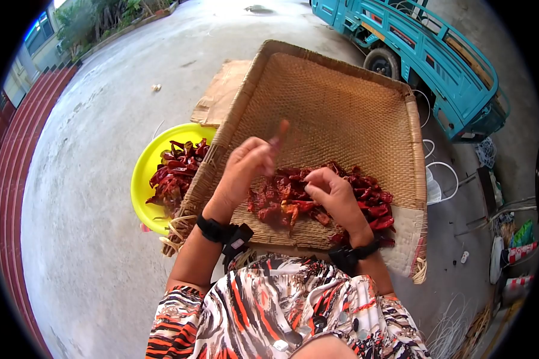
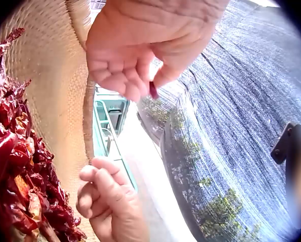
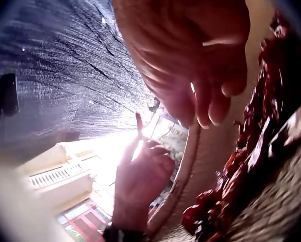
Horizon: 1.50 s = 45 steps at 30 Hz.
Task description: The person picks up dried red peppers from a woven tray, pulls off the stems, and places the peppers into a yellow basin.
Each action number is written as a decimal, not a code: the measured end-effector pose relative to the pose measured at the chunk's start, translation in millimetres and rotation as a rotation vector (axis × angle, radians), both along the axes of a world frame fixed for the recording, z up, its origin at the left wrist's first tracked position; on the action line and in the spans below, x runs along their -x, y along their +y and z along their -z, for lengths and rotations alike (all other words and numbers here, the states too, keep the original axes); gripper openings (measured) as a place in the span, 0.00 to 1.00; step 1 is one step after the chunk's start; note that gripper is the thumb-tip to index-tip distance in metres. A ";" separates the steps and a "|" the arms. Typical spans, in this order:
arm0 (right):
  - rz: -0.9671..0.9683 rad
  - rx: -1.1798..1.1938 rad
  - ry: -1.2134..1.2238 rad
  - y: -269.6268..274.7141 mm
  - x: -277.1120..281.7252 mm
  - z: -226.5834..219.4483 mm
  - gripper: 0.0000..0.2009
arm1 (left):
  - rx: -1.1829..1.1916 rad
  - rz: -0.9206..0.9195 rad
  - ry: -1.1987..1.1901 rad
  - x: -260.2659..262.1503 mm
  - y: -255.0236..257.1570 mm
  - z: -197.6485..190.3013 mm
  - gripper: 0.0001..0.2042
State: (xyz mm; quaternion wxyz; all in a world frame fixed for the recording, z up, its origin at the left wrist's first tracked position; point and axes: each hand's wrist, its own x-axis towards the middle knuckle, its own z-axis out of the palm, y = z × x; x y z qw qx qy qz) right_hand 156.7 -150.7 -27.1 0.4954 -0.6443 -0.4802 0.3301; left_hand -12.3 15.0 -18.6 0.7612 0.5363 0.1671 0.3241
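My left hand (image 1: 244,170) is raised above the woven basket (image 1: 317,78), thumb and fingers pinching one dried red chili (image 1: 283,127). In the left wrist view, the dark red end of that chili (image 2: 153,91) shows between thumb and finger; in the right wrist view, the chili (image 3: 139,123) points up from the left hand (image 3: 143,176). My right hand (image 1: 336,200) hovers just over the chili heap (image 1: 293,206), its fingers loosely curled. The right wrist view shows nothing held in the right hand (image 3: 190,60), its thumb apart from the fingers.
A yellow basin (image 1: 142,191) with more red chilies (image 1: 176,170) stands left of the basket, partly behind its rim. Cardboard (image 1: 224,90) lies behind the rim. A blue-green cargo vehicle (image 1: 425,60) is at the back right, and a white bucket (image 1: 432,186) is beside the basket's right side.
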 end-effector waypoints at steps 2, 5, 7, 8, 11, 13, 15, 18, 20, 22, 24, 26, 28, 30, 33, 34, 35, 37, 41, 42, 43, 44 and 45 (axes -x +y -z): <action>-0.066 0.173 -0.310 -6.8 -6.5 0.2 0.11 | 0.067 -0.284 -0.170 -1.5 2.8 0.2 0.08; -0.078 0.161 -0.670 -13.5 1.8 -7.2 0.13 | 0.174 -0.626 -0.402 7.5 21.5 13.0 0.08; -0.103 0.212 -0.721 -13.7 3.2 -4.3 0.11 | 0.254 -0.768 -0.459 16.9 34.1 9.8 0.08; -0.110 0.211 -0.746 -14.2 3.4 0.5 0.12 | 0.284 -0.833 -0.471 21.5 38.1 7.0 0.08; -0.133 0.241 -0.800 -14.0 3.5 4.1 0.12 | 0.271 -0.936 -0.531 38.2 49.9 1.4 0.10; -0.136 0.256 -0.794 -14.0 2.6 3.8 0.12 | 0.359 -0.891 -0.639 38.4 45.2 -6.6 0.11; -0.130 0.253 -0.753 -13.3 1.7 2.2 0.12 | 0.445 -0.830 -0.517 33.8 48.0 0.0 0.12; -0.105 0.283 -0.663 -11.7 3.5 -2.4 0.09 | 0.339 -0.648 -0.227 24.2 45.1 16.9 0.14; -0.070 0.223 -0.512 -11.7 1.7 -2.6 0.08 | 0.158 -0.399 -0.013 18.5 37.2 15.8 0.13; -0.023 0.157 -0.369 -10.2 0.8 -1.5 0.08 | 0.011 -0.176 0.122 12.8 24.6 4.7 0.11; 0.045 0.086 -0.235 -7.8 0.2 -0.2 0.08 | -0.192 0.024 0.187 8.7 15.2 1.2 0.13; 0.093 0.037 -0.122 -5.5 3.9 -1.4 0.06 | -0.284 0.175 0.227 6.5 5.0 1.9 0.15; 0.114 -0.015 0.009 -4.2 5.4 -1.6 0.05 | -0.372 0.270 0.279 5.7 0.7 0.0 0.15; 0.109 -0.071 0.160 -3.4 5.7 -0.5 0.05 | -0.341 0.270 0.238 2.7 -0.4 3.8 0.13; 0.101 -0.083 0.217 -3.3 8.2 -3.6 0.05 | -0.281 0.265 0.211 -0.1 0.9 13.0 0.12; 0.095 -0.085 0.232 -3.1 8.9 -4.3 0.05 | -0.259 0.262 0.207 -0.5 1.1 14.6 0.11; 0.089 -0.086 0.246 -2.8 9.4 -5.1 0.05 | -0.260 0.257 0.211 -0.9 0.2 14.4 0.11; 0.081 -0.092 0.270 -2.1 10.1 -5.2 0.05 | -0.263 0.247 0.217 -1.3 -2.0 12.2 0.10; 0.075 -0.118 0.331 1.9 13.7 -5.4 0.04 | -0.163 0.351 0.136 4.2 -2.2 0.4 0.08; 0.075 -0.126 0.353 3.1 14.6 -5.8 0.04 | -0.148 0.386 0.117 5.8 -2.7 -2.2 0.08; 0.070 -0.133 0.344 4.4 14.4 -3.7 0.04 | -0.133 0.422 0.098 6.5 -3.0 -3.2 0.07; 0.066 -0.139 0.335 6.5 13.3 0.8 0.04 | -0.119 0.375 0.086 5.8 -3.2 -3.0 0.07; 0.060 -0.145 0.326 8.4 12.2 5.4 0.05 | -0.105 0.328 0.075 4.3 -3.5 -2.4 0.07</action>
